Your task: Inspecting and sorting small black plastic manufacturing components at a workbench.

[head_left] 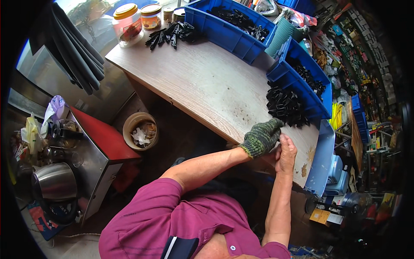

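Note:
My left hand, in a dark green knitted glove, is closed with its fingers curled at the right part of the wooden table, over its front edge. Pressed up close beside it is my bare right hand, its fingers folded in. Whatever the two hands hold between them is hidden by the fingers. Just beyond the gloved fingertips lies a heap of small black plastic parts. A second pile of black clip-like parts rests at the table's far left.
Two blue bins with black parts stand along the back and right. Lidded jars are at the far left corner. A waste bucket sits on the floor, near a red-topped cabinet with a steel kettle.

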`<state>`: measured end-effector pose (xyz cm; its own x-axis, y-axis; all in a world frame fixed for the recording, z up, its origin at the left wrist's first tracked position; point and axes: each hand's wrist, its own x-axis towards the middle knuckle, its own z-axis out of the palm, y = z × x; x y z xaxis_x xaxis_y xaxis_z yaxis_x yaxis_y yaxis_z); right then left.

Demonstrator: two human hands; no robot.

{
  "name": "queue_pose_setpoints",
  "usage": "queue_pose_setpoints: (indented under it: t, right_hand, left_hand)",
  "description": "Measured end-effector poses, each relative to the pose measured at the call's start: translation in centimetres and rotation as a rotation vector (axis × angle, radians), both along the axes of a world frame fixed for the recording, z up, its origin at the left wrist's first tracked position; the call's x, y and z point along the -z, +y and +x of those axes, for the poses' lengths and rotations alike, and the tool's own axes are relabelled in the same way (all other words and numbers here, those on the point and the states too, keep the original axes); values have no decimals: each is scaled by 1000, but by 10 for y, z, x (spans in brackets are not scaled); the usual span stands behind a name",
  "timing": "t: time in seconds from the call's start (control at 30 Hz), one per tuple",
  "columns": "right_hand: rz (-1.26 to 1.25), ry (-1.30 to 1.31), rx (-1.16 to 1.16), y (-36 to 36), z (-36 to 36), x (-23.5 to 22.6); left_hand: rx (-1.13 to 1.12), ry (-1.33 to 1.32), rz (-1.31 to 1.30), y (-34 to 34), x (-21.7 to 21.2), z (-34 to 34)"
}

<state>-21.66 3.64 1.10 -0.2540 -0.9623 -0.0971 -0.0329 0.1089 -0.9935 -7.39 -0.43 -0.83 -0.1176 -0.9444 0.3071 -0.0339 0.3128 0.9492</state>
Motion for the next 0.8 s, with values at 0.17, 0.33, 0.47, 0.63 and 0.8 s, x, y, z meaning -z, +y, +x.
queue_pose_setpoints:
  t: [0.17, 0.33, 0.47, 0.63, 0.8]
  right_hand:
    - [-45, 22, -27, -4, 26, -3]
    - [-110, 72, -2, -4, 37, 1]
    - [-70, -74, 47, 2, 46, -6]
    - [-58, -100, 79, 0, 44, -2]
    - [-41, -88, 54, -4, 47, -1]
  left_hand:
    - [-49, 2, -41, -16, 9, 6]
    - [183, -77, 174, -22, 1, 36]
    - [-467, -561, -604, -88, -6, 125]
    - [-885, -953, -487, -196, -19, 258]
    - [-799, -1144, -635, -221, 3, 302]
